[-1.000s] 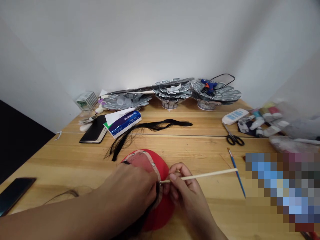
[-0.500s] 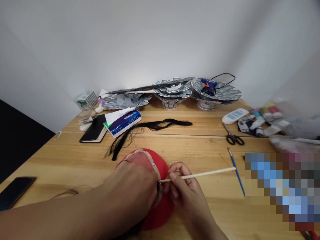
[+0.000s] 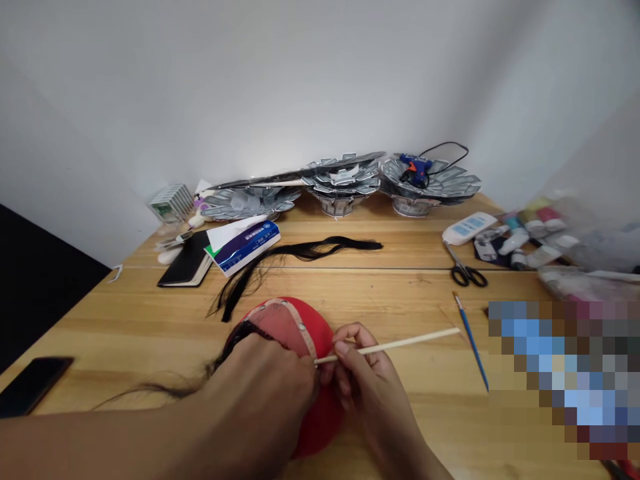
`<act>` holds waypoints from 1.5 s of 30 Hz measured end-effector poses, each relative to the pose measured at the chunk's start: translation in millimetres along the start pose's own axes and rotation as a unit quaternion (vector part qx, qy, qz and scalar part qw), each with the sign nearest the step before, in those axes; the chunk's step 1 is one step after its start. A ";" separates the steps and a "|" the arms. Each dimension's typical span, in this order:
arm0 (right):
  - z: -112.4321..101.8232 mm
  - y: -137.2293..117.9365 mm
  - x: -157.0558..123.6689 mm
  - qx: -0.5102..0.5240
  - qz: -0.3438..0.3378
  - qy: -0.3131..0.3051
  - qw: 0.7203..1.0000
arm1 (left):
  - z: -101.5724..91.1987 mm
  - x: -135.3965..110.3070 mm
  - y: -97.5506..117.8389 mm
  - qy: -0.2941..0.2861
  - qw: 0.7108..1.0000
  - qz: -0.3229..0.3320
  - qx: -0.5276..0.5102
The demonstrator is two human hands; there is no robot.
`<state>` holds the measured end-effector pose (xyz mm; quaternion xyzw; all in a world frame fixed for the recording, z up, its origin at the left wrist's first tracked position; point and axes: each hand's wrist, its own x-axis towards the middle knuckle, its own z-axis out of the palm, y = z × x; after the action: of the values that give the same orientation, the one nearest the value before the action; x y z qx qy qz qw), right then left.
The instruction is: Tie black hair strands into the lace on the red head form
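Your right hand (image 3: 367, 387) is pinched on a thin wooden stick (image 3: 390, 351), its tip at the edge of the red cap (image 3: 314, 317) lying on the wooden surface (image 3: 400, 297). Your left hand (image 3: 260, 380) covers the cap, grip hidden, can't tell, with black hair (image 3: 300, 250) nearby.

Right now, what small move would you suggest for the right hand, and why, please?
Probably press the stick gently against the rim of the red cap: the right hand holds its tip there, beside the left hand, which covers black hair lying on the cap.
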<state>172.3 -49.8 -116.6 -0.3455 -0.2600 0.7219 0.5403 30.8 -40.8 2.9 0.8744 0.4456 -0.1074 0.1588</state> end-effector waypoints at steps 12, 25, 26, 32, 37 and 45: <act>4.0 -7.9 -2.3 -0.020 0.002 0.014 1.000 | -14.6 -16.8 -5.1 -0.082 0.995 -0.023 0.044; 2.1 -7.5 -3.6 -0.033 0.006 0.006 0.999 | 18.9 -33.0 -48.0 0.079 0.974 0.211 -0.009; 0.7 -7.2 -4.2 -0.034 0.006 0.001 0.999 | 21.2 -34.2 -48.7 0.087 0.974 0.206 -0.039; -6.1 -6.2 -7.3 -0.019 0.023 -0.010 1.000 | 42.2 -35.3 -48.0 0.198 0.955 0.150 -0.160; -9.7 -4.0 -4.5 0.004 0.023 -0.012 1.000 | 49.1 -31.2 -52.0 0.230 0.938 0.164 -0.200; -2.0 -14.8 -16.1 -0.023 0.047 0.021 0.998 | 41.6 -26.0 -52.0 0.225 0.930 0.129 -0.262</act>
<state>185.7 -61.1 -103.3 -0.3851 -0.2489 0.7326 0.5030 -28.4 -47.0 -36.5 0.8531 0.3649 0.2340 0.2904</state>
